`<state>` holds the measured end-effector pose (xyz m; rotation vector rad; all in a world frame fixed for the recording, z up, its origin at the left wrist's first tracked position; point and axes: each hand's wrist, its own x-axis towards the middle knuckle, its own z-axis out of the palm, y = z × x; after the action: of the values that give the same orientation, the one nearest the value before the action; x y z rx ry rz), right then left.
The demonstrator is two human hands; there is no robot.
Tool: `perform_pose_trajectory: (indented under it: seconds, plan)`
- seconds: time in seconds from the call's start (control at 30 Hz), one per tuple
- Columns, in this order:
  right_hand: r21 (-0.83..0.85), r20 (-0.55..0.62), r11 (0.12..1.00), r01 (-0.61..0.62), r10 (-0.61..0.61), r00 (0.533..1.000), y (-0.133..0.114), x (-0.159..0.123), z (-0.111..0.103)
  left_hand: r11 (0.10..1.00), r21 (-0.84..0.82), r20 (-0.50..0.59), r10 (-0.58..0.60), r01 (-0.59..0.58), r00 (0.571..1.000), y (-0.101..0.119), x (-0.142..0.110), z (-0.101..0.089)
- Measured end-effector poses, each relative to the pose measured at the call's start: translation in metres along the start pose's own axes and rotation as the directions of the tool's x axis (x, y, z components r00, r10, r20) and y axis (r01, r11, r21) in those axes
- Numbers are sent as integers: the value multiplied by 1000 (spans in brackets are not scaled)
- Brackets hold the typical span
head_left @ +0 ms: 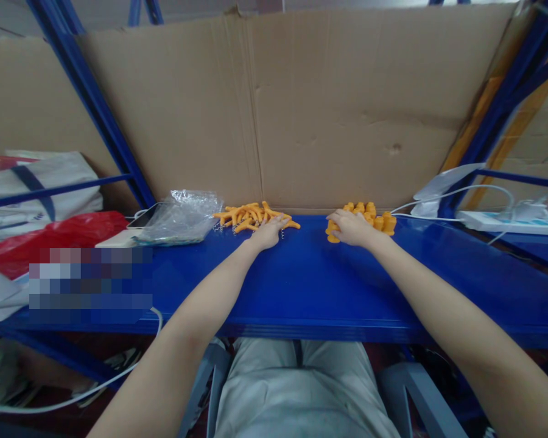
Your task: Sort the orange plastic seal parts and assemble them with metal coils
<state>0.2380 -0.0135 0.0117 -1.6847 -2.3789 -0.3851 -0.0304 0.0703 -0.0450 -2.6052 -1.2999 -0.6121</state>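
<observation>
A pile of orange, branch-shaped plastic pieces (246, 214) lies at the back of the blue shelf, with small metal springs around its lower edge. My left hand (269, 233) rests at the pile's right side, fingers stretched over a forked piece (292, 224). Further right stands a group of orange, knobbed plastic pieces with round bases (387, 224). At that group's left end my right hand (352, 227) has its fingers and thumb around one orange round-based piece (332, 236). The palm hides part of the group.
Left of the branches lies a clear plastic bag (182, 216); beyond it are a red bag (64, 234) and a white bag (59, 176). Cardboard (347, 109) walls the back. A white power strip (506, 222) and cables are at right. Blue posts (105, 121) frame the shelf (310, 286).
</observation>
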Motion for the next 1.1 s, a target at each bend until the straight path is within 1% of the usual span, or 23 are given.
perform_pose_trajectory:
  seconds: [0.07, 0.13, 0.27, 0.37, 0.47, 0.57, 0.67, 0.77, 0.83, 0.9, 1.0, 1.1]
  plan:
    - [-14, -1, 1000, -5, 5, 1000, -2, -1, -3, 1000, -2, -11, -2, 2, 1000, 1, 0, -1]
    - [-32, -5, 999, -19, 19, 1000, -5, -2, -7, 1000, 3, 3, 1, -1, 1000, 2, -1, -4]
    - [-85, 8, 994, -64, 65, 998, -9, -4, -15, 999, 30, 102, -18, 15, 995, 7, -2, -11]
    - [-112, 29, 991, -78, 81, 996, -10, -5, -19, 998, 40, 138, -59, 54, 989, 12, -3, -15]
    - [-98, 37, 993, -59, 63, 997, -8, -4, -18, 997, 48, 123, -63, 57, 990, 17, -3, -17]
    - [-68, 41, 997, -27, 30, 999, -4, -2, -13, 999, 40, 73, -38, 35, 997, 20, -3, -19]
    - [-7, 29, 1000, -6, 6, 1000, 0, 2, -7, 1000, 9, -29, -7, 7, 1000, 26, -2, -22]
    - [92, -42, 996, 7, -3, 999, 4, 6, 4, 1000, -11, -103, -18, 17, 994, 35, -1, -30]
    - [167, -84, 986, 9, 5, 996, 5, 10, 12, 997, -43, -108, -70, 66, 992, 43, -2, -35]
    - [246, -81, 969, 5, 16, 997, 6, 13, 20, 993, -91, -100, -82, 73, 992, 51, -4, -38]
    - [339, -66, 941, 5, 19, 998, 5, 15, 30, 991, -137, -80, -9, -2, 997, 57, -5, -36]
    - [418, -91, 908, 18, 22, 996, 4, 16, 37, 985, -149, -72, 72, -82, 995, 58, -5, -30]
